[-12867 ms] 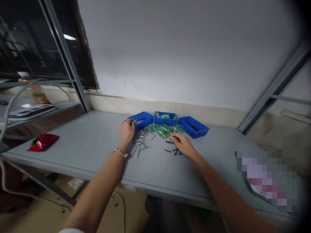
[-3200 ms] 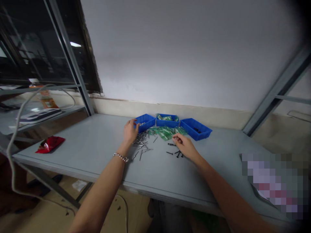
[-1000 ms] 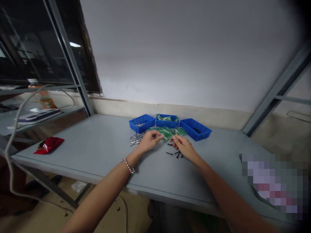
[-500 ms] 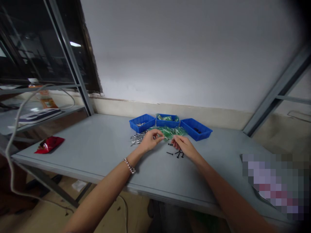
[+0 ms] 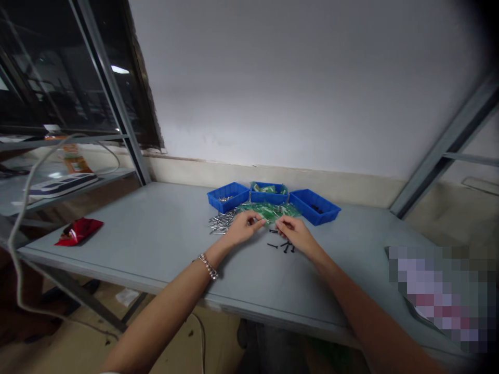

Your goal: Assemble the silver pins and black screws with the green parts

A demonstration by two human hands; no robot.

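Over the middle of the grey table, both hands face each other with their fingertips a short gap apart. My left hand (image 5: 245, 228) is closed in a pinch beside a pile of long silver screws or nails (image 5: 219, 223). My right hand (image 5: 295, 231) is also pinched, just above several black screws (image 5: 286, 248). What either pinch holds is too small to make out. Green-printed clear plastic packets (image 5: 268, 212) lie heaped just beyond the fingertips, partly behind them.
Three blue bins stand behind the heap: the left bin (image 5: 223, 206) with small metal parts, the middle bin (image 5: 268, 198) with green packets, the right bin (image 5: 318, 217) with dark pieces. A red wrapper (image 5: 80, 232) lies far left; a blurred flat item (image 5: 432, 296) lies right.
Both hands keep nearly the same place and pinched pose. The right hand's fingers have shifted slightly. Bins, packets and loose screws look unmoved.
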